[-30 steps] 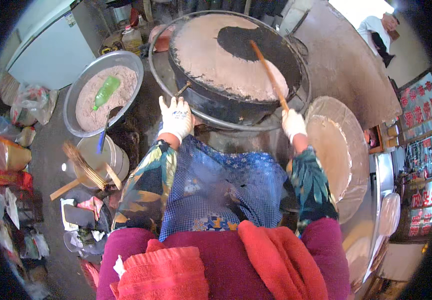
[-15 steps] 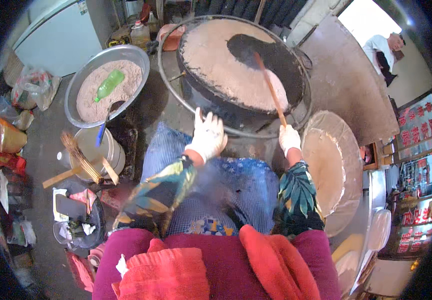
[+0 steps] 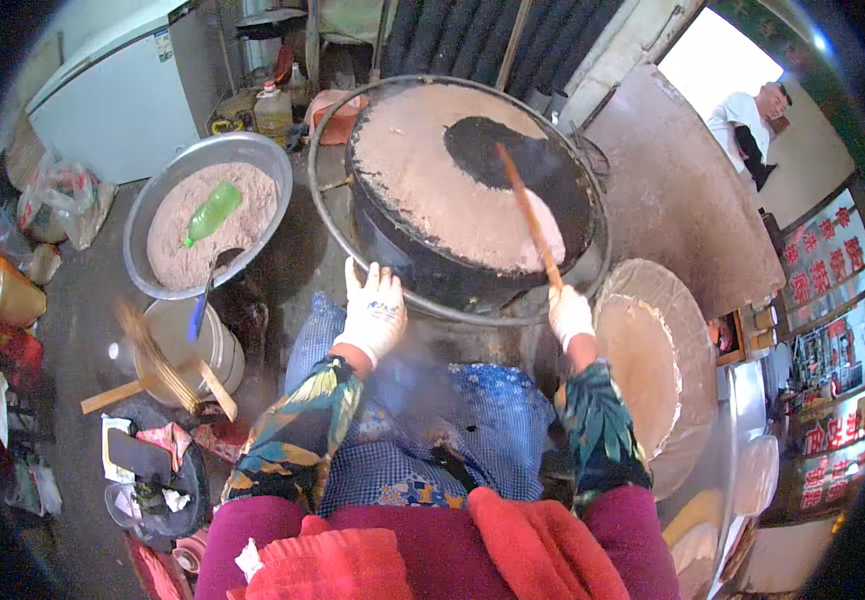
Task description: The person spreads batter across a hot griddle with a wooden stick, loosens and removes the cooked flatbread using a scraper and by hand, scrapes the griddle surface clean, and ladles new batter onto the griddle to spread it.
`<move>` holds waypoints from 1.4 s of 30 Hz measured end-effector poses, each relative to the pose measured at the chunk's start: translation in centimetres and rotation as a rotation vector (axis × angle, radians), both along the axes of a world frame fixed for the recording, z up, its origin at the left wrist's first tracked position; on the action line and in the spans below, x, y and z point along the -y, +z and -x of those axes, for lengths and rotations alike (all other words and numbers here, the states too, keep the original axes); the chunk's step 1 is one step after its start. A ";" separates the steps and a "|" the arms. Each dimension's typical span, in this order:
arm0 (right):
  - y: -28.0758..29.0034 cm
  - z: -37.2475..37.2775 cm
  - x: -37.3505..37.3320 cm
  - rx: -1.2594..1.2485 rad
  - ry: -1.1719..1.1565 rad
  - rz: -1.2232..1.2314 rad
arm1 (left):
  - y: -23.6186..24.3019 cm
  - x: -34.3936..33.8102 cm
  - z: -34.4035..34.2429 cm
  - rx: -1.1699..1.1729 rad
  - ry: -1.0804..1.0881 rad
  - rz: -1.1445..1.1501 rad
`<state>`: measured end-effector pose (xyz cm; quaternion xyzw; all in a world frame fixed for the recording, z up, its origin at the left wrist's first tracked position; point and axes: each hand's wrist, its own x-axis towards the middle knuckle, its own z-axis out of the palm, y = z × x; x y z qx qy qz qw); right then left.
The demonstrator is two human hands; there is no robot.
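Observation:
A large round black griddle carries a spread pinkish-beige layer of batter, with a dark bare patch in its far right part. My right hand, in a white glove, is closed around the near end of a slim wooden stick. The stick slants up over the griddle, its far tip above the dark patch. My left hand, also gloved, has its fingers spread at the near left of the metal ring around the griddle. Whether it presses on the ring I cannot tell.
Left of the griddle stand a metal basin of pinkish mix with a green plastic bottle, and a white bucket topped by a straw brush. Right lies a plastic-lined round container with beige sheets. A person in white stands far right.
The view has shifted, so the griddle sits lower. My left hand has moved left along the ring, fingers spread. My right hand still holds the stick, which has shifted slightly left and lower.

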<state>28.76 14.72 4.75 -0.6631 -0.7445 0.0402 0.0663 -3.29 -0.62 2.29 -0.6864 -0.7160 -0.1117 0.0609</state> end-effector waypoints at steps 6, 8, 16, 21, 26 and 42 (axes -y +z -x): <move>-1.8 -3.3 -1.1 0.005 -0.069 -0.060 | 0.9 -1.3 1.1 0.003 0.043 0.046; -0.6 -1.8 -0.8 0.042 -0.062 -0.015 | 0.9 -1.0 2.2 -0.001 0.087 0.038; -0.7 -3.2 0.3 0.011 -0.071 -0.071 | 0.0 -2.1 3.8 -0.060 0.181 -0.083; 0.6 2.1 4.8 -0.033 0.104 0.073 | 2.4 -0.5 -1.5 0.111 0.026 -0.007; -0.5 -1.4 1.3 -0.029 -0.136 0.016 | -0.5 0.0 -7.1 -0.103 -0.059 0.041; -1.2 1.8 5.7 0.054 0.088 0.147 | -0.8 0.0 -1.5 -0.153 -0.005 -0.042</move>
